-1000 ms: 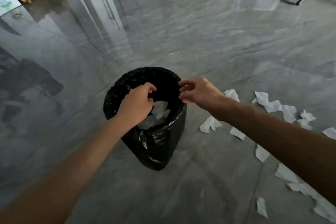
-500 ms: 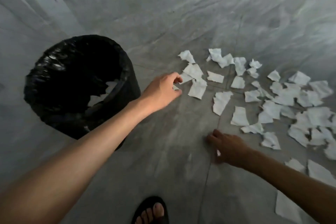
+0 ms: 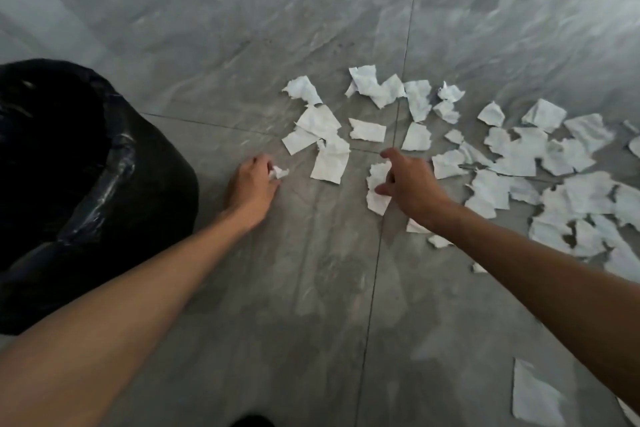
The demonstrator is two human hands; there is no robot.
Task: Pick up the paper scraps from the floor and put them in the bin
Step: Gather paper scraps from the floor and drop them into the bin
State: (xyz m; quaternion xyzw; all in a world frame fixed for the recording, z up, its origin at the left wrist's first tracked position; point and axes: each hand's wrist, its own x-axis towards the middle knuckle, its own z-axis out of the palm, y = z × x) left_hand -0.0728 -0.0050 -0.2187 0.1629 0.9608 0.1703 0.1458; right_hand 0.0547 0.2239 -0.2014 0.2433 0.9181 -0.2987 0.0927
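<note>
The left hand (image 3: 251,185) is pinching 1 small crumpled scrap (image 3: 279,172) just right of the bin (image 3: 117,163). The right hand (image 3: 410,185), farther from the bin, is spreading thumb and forefinger over 1 flat scrap (image 3: 377,196), not closed on it. The other paper scraps (image 3: 512,152) are lying scattered beyond. Judgement: the scraps are handling as near-weightless, limp and easily torn, so pinching a raised torn edge is advisable.

One head-worn camera (wide-angle) looks steeply down — close over the floor (image 3: 304,288).
</note>
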